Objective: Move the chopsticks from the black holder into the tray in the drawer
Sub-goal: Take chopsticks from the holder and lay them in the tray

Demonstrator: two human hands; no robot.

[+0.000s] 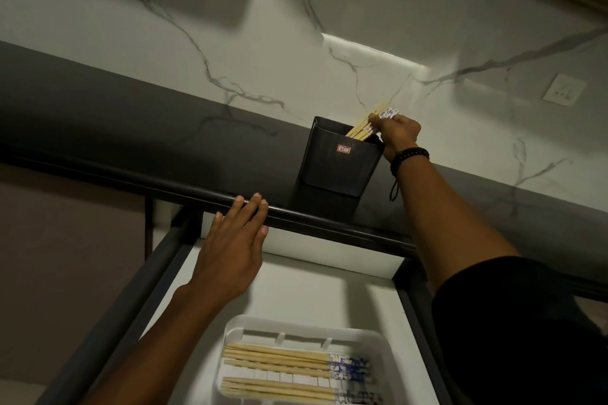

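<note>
A black holder [335,161] with a small red-edged sticker stands on the dark countertop. Several wooden chopsticks [365,123] with blue-and-white ends lean out of its right side. My right hand [396,133] is closed around their patterned ends, just above the holder's rim. My left hand [235,246] hovers flat with fingers apart, its fingertips at the counter's front edge, holding nothing. Below, the open drawer holds a white tray [378,342] with several chopsticks [279,362] lying across it in two groups.
The drawer's dark frame [158,260] runs along the left and right of the white drawer floor. A marble-patterned wall rises behind the counter, with a wall socket [564,89] at the right. A cabinet's underside shows at the top right.
</note>
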